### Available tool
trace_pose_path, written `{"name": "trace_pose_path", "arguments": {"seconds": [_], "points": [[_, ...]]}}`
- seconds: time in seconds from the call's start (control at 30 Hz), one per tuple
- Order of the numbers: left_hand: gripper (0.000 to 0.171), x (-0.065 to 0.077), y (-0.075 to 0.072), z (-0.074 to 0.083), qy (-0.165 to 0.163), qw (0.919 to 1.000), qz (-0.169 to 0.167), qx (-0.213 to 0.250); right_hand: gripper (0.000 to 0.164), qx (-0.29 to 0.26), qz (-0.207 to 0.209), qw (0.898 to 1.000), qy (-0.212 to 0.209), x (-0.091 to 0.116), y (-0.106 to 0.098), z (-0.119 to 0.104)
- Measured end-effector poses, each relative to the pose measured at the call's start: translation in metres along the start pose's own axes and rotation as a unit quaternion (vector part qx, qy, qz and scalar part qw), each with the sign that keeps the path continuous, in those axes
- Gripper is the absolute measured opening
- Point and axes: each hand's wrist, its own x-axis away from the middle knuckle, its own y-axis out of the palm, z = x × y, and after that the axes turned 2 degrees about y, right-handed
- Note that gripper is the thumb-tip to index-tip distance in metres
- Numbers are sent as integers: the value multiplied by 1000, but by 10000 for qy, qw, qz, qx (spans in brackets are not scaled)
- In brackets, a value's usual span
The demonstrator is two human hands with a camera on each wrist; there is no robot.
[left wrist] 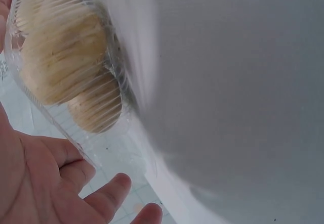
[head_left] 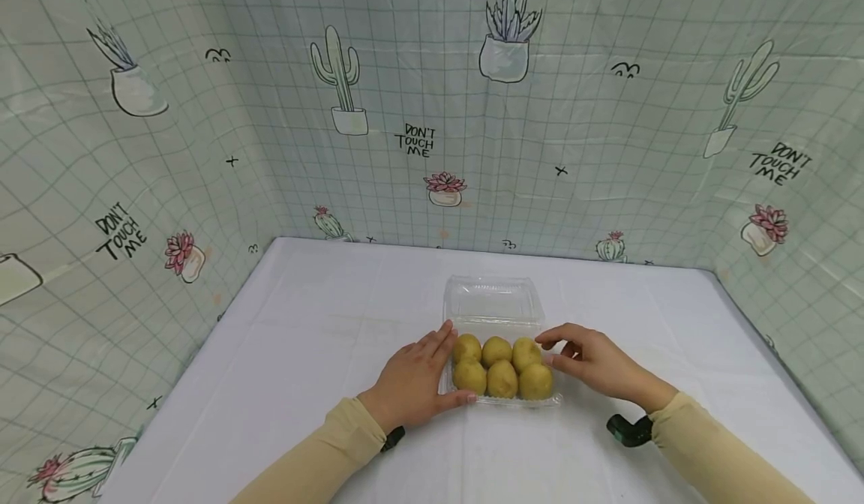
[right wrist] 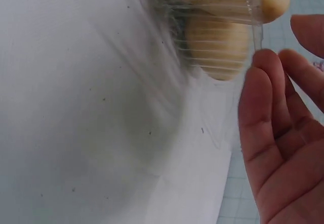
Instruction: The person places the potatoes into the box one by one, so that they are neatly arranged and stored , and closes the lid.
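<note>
Near the middle of the table lies a clear plastic clamshell box (head_left: 516, 401), its lid (head_left: 493, 299) folded back flat behind it. Two rows of yellow-brown potatoes (head_left: 502, 379) fill the base. Along the box's left side rests my left hand (head_left: 415, 376), fingers extended toward the hinge and thumb at the front left corner. At the right side, my right hand (head_left: 597, 358) has its fingers loosely bent, the tips right at the rim beside the potatoes. The right wrist view shows the thumb apart from those fingers, and nothing between them.
A white cloth covers the table (head_left: 324, 301). Behind it and along both sides hangs a pale grid-patterned curtain (head_left: 270, 99) printed with potted cacti. Dark wrist straps (head_left: 629, 430) show by the light yellow sleeves (head_left: 715, 444).
</note>
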Motion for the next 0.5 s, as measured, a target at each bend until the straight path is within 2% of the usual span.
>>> {"name": "trace_pose_path", "arguments": {"seconds": [0.2,0.5], "points": [[96,-4,1,-4,136,9997,195,112,31,157,398,9991,-48,-4,1,3],[88,-14,-5,-8,-189,9982,160,554,37,397,350,9979,361,-15,-2,9]]}}
